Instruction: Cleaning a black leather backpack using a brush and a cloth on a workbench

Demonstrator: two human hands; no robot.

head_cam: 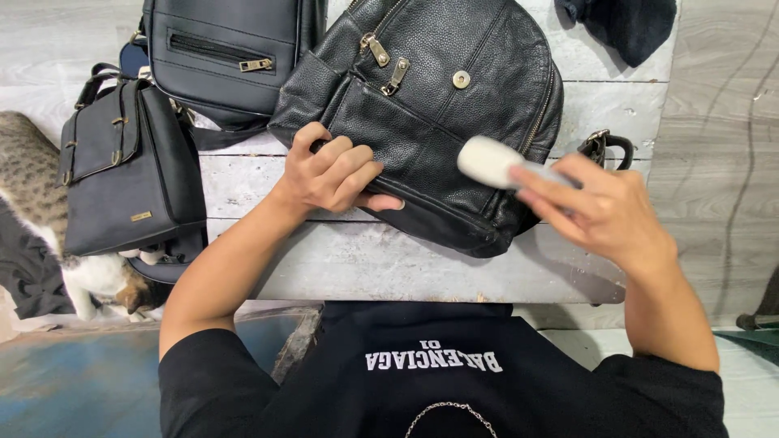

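Gripping black leather backpack (pixel 438 97) — left hand (pixel 333 174), right hand (pixel 604 207) holding white brush (pixel 487 161)

Soft even daylight, slight motion blur.

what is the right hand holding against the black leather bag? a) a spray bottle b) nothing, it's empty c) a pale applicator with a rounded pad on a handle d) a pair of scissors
c: the right hand grips a light handle whose pale rounded applicator rests on the black leather bag, while the left hand steadies the bag's lower left edge.
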